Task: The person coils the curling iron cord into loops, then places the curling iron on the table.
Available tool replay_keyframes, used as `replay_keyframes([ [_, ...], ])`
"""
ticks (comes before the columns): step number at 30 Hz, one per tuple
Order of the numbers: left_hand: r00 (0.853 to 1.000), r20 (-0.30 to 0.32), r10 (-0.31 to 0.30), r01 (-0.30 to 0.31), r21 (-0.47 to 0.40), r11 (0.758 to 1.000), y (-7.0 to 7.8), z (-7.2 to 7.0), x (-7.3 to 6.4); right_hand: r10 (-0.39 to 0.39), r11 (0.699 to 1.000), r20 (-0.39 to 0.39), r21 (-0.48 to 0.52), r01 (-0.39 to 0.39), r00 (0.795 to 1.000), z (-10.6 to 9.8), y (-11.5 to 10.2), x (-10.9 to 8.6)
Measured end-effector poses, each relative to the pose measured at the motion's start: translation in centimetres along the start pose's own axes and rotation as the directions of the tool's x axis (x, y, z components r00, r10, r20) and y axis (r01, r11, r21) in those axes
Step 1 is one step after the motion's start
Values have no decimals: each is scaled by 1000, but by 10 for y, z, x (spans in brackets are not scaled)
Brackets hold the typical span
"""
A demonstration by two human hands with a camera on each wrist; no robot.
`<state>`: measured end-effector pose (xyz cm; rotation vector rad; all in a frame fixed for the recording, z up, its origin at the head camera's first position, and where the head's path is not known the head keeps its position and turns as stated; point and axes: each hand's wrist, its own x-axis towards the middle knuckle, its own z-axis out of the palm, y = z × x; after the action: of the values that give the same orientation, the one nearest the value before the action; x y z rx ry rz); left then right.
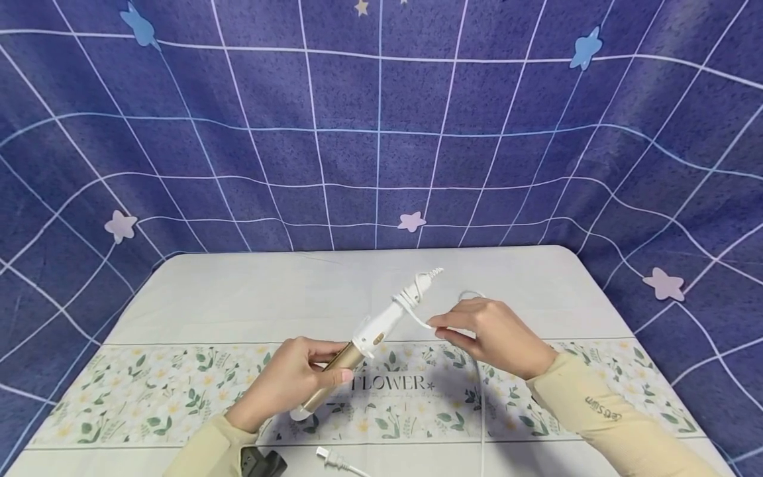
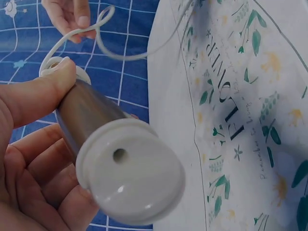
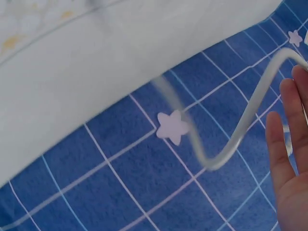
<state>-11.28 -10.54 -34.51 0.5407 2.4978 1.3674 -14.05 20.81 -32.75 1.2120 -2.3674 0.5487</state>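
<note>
Fingers of the left hand [image 1: 295, 374] grip the curler [image 1: 380, 324] by its gold barrel, holding it slanted above the tabletop [image 1: 238, 291], white handle toward the far right; the right hand [image 1: 495, 334], just right of the handle, pinches the cord [image 3: 249, 113] looped round it, and a plug [image 1: 334, 458] lies at the near side

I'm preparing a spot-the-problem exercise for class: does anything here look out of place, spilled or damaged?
Nothing stands out: no spill or visible damage. The left hand holds what looks like a curling iron, the right hand pinches its cord, partly wound round the handle, and a plug lies on the tablecloth.
</note>
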Motion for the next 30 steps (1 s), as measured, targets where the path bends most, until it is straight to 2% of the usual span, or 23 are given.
replay_keyframes([
  [5, 1000, -9, 1, -1, -12, 1000, 2, 0, 2, 55, 998, 31, 39, -56, 998, 3, 0, -3],
  [11, 1000, 26, -8, 10, -70, 997, 3, 1, 1, 133, 988, 102, 69, -141, 986, 6, 6, -7],
  [15, 998, 53, 24, -20, -73, 997, 3, 2, 0, 150, 979, 147, 117, -168, 978, 10, 12, -6],
  [21, 992, 104, 74, -68, -56, 996, 2, -1, 0, 198, 942, 230, 222, -250, 953, 19, 19, -4],
  [24, 989, 120, 91, -87, -42, 995, 1, -1, 0, 206, 933, 259, 238, -269, 944, 22, 22, -2],
  [30, 987, 144, 67, -60, -53, 997, 0, -3, -1, 213, 929, 292, 236, -286, 932, 22, 25, 4],
])
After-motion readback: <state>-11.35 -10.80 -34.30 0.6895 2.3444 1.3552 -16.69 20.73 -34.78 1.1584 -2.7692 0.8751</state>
